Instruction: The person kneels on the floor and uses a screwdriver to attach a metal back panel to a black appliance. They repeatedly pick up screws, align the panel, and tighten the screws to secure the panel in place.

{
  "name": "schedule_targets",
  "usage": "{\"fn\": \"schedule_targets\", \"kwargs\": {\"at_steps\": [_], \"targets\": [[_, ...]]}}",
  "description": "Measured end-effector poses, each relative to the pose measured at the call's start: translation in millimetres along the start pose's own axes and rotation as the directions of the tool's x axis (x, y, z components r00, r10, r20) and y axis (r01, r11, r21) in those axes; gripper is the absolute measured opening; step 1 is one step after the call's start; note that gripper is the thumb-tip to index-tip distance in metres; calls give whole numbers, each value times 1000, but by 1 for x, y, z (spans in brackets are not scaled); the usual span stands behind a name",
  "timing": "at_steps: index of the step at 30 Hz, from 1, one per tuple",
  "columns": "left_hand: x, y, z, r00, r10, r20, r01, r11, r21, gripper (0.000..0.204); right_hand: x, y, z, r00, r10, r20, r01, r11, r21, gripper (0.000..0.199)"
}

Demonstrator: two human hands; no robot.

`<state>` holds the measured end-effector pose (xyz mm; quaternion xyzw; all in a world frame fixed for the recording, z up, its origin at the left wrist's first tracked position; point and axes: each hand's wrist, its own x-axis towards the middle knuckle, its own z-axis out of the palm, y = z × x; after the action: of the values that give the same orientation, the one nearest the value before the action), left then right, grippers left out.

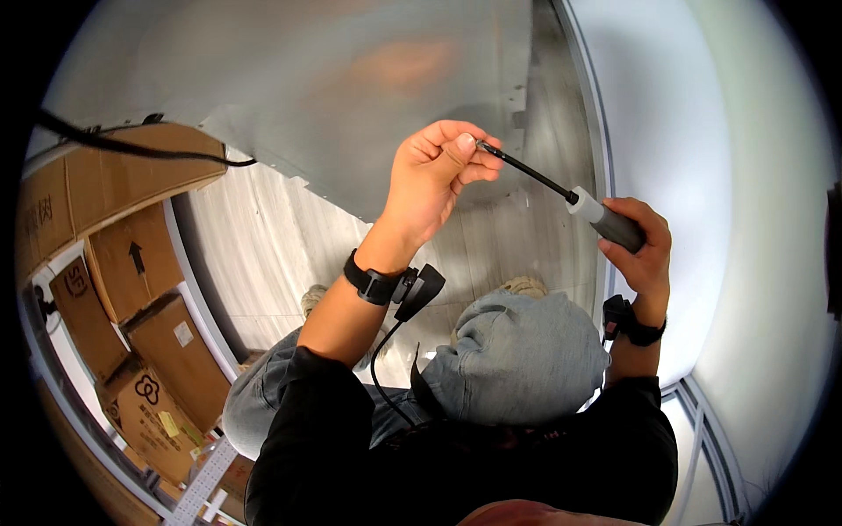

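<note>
A screwdriver [531, 171] with a black shaft and a grey handle slants across the space in front of me. My right hand [640, 241] is wrapped round the handle's end. At the other end, the thumb and fingertips of my left hand [438, 171] pinch the silvery tip. Whether a small screw sits at that tip, I cannot make out. Beyond my left hand stands a large grey metal panel [307, 79], its lower edge notched with small tabs. Both wrists wear black straps, and a cable runs from the left strap's device.
Cardboard boxes [136, 259] are stacked at the left, beside a metal frame. A black cable [140, 151] crosses the upper left to the panel's edge. A bright white wall [667, 131] rises close on the right. My bent knees are below my hands, over a pale wood-look floor [254, 228].
</note>
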<state>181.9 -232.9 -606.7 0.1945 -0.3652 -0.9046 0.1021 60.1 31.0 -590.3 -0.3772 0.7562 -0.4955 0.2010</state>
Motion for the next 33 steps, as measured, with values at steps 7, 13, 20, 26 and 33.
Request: {"fn": "schedule_targets", "kwargs": {"at_steps": [7, 13, 20, 26, 33], "targets": [[-25, 33, -11, 968, 241, -65, -223, 952, 208, 14, 41, -48, 5, 956, -287, 64, 294, 938, -186, 43], [-51, 70, -20, 950, 299, -93, -289, 951, 107, 15, 60, -124, 18, 917, -370, 147, 398, 836, -378, 43], [-87, 129, -22, 963, 269, 31, -266, 961, -78, 18, 43, -225, 47, 992, -126, -27, 113, 950, -292, 34], [-103, 183, -49, 985, 133, 114, -118, 985, -129, 18, 40, -300, 89, 997, 18, -79, -39, 959, -281, 36], [-75, 209, -76, 998, -58, 31, 64, 964, -258, 19, 39, -318, 189, 907, 258, -334, -323, 934, -156, 33]]}}
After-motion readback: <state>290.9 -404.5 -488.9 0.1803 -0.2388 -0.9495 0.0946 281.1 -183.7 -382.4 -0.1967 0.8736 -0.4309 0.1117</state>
